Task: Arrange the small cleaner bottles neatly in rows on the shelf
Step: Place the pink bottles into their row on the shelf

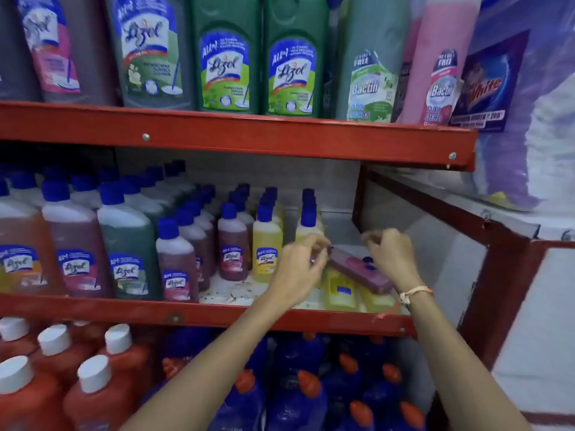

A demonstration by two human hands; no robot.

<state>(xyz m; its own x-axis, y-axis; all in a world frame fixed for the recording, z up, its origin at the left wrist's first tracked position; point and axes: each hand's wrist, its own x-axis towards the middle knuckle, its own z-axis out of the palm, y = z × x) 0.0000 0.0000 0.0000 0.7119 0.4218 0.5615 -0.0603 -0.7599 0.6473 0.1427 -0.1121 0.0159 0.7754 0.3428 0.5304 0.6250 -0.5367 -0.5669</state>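
Head view shows a purple bottle (362, 270) lying on its side at the right end of the middle shelf (217, 312), resting across some yellow bottles (342, 290) that also lie flat, with its blue cap pointing far and left. The left hand (298, 269) sits at the cap end, fingers curled in a loose pinch that touches or nearly touches the neck; blur keeps me from telling whether it grips. The right hand (392, 256) hovers just right of the bottle's middle, fingers bunched together, and I cannot tell whether it holds anything. To do this step well, I would take the purple bottle by its body, tip it upright with the label facing near, and stand it behind the near purple row (231, 247) so colours stay together. The fallen yellow ones should follow, set behind the standing yellow bottles (266, 244) to the left. Bare shelf shows between those rows and the pile, so there is room. Knocking the upright rows is the risk.
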